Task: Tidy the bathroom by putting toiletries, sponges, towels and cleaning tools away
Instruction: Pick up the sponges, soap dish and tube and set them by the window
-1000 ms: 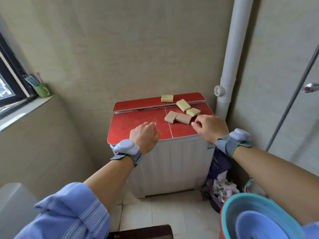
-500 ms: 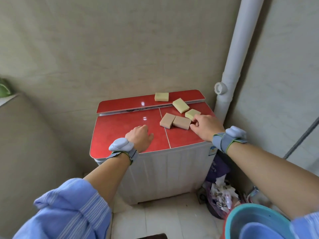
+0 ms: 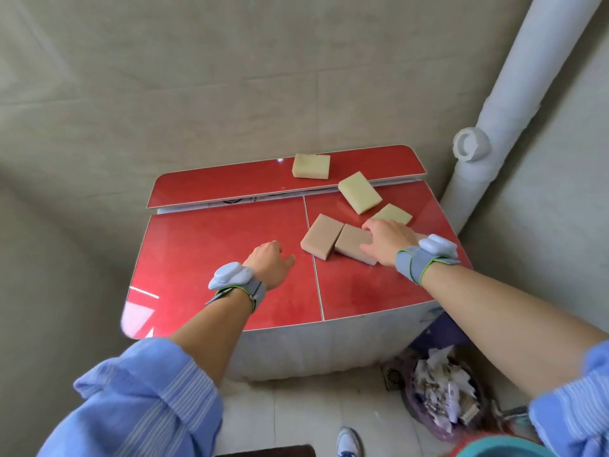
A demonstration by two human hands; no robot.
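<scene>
Five sponges lie on the red lid of a washing machine (image 3: 214,252). One yellow sponge (image 3: 309,166) sits on the back panel, a second (image 3: 359,192) leans over the panel's edge, and a third (image 3: 393,213) lies just beyond my right hand. Two brown sponges lie side by side: the left one (image 3: 321,235) is free. My right hand (image 3: 385,242) covers the right end of the other brown sponge (image 3: 351,242), fingers curled over its far edge and thumb on its near side. My left hand (image 3: 270,263) hovers over the lid, loosely curled and holding nothing.
A white drain pipe (image 3: 487,127) runs up the corner to the right of the machine. A bag of paper waste (image 3: 438,390) sits on the floor at the right, beside a teal basin rim (image 3: 494,451). Tiled walls close in behind and to the left.
I have come closer to the machine. My right hand moved from the near edge of the yellow sponge onto the right brown sponge. My left hand advanced over the lid.
</scene>
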